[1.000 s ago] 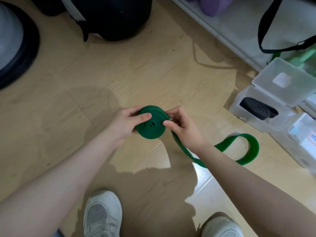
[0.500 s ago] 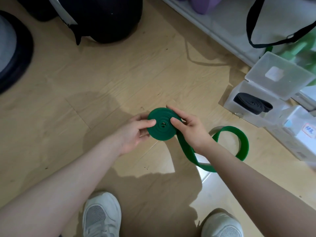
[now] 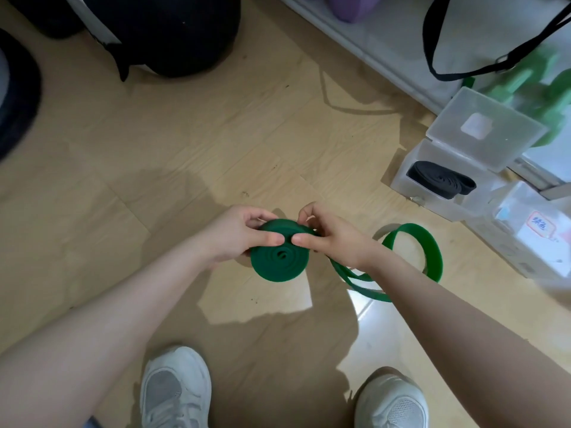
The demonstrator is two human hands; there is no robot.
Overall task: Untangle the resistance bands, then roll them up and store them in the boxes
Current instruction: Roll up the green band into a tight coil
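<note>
A green resistance band is partly wound into a flat coil (image 3: 279, 261) held above the wooden floor. My left hand (image 3: 238, 234) grips the coil's left side, thumb on its face. My right hand (image 3: 332, 233) pinches the right side, thumb beside the other thumb. The unrolled tail (image 3: 432, 257) loops over the floor to the right, under my right forearm. At the right stands an open clear box (image 3: 432, 186) with a rolled black band (image 3: 441, 179) inside.
A second clear box with a label (image 3: 531, 233) sits right of the open one. A white shelf base (image 3: 386, 47) runs along the back right, with a black strap (image 3: 463, 72) hanging. Large black round objects (image 3: 173, 32) stand at the back left. My white shoes (image 3: 176, 387) are below.
The coil has grown as more band was wound on, and the loose loop on the floor has shortened and drawn closer. Both thumbs now meet on the coil's face.
</note>
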